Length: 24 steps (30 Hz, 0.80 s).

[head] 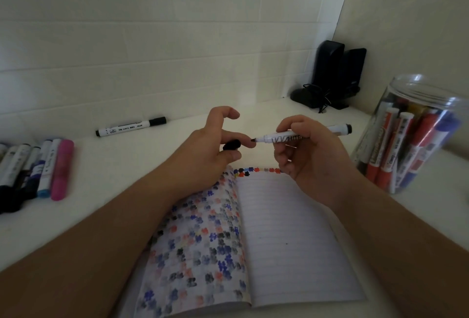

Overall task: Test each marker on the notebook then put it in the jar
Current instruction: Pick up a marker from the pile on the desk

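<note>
My right hand (302, 150) grips an uncapped white marker (284, 138), its dark tip pointing left. My left hand (215, 145) pinches the marker's black cap (231, 145) just left of that tip, a small gap between them. Below both hands lies the open notebook (286, 236): the left page is covered with coloured ink dabs, and the lined right page bears only a couple of small dots. A clear plastic jar (411, 135) stands at the right, holding several red, blue and black markers.
A row of several markers (38, 168), including a pink one, lies at the left on the white table (101, 216). One black-capped white marker (130, 126) lies alone near the wall. Two black speakers (337, 74) stand in the back corner.
</note>
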Motion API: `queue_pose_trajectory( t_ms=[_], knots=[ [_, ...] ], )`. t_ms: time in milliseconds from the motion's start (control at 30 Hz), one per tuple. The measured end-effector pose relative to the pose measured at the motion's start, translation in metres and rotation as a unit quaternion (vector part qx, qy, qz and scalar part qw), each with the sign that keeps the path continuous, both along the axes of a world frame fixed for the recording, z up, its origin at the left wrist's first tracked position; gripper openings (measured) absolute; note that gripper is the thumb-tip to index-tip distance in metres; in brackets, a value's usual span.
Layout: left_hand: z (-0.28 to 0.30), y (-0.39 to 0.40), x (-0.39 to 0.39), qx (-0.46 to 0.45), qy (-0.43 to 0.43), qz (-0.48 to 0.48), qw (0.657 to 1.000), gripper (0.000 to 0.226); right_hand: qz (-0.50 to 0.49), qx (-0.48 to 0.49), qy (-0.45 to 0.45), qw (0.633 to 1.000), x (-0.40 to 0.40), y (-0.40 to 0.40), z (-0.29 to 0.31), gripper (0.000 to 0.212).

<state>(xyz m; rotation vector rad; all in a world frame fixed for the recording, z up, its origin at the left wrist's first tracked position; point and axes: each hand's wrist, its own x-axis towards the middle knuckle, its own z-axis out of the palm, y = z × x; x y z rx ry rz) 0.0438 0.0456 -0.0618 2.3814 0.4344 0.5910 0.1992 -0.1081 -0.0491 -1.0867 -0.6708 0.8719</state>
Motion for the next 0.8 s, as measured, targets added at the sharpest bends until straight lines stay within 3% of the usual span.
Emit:
queue_pose_trajectory(
  t_ms=[567, 700, 800],
  knots=[
    [0.001, -0.009, 0.001, 0.045, 0.009, -0.015, 0.999, 0.063, -0.021, -0.075, -0.134, 0.988, -0.01, 0.01, -0.01, 0.015],
    [0.005, -0.011, 0.0, 0.024, -0.036, -0.016, 0.999, 0.072, -0.041, -0.079, -0.139, 0.986, -0.009, 0.01, -0.01, 0.022],
    [0.01, -0.015, -0.003, -0.052, -0.087, -0.008, 0.995, 0.06, -0.098, -0.057, -0.064, 0.991, -0.004, 0.011, -0.005, 0.027]
  ],
)
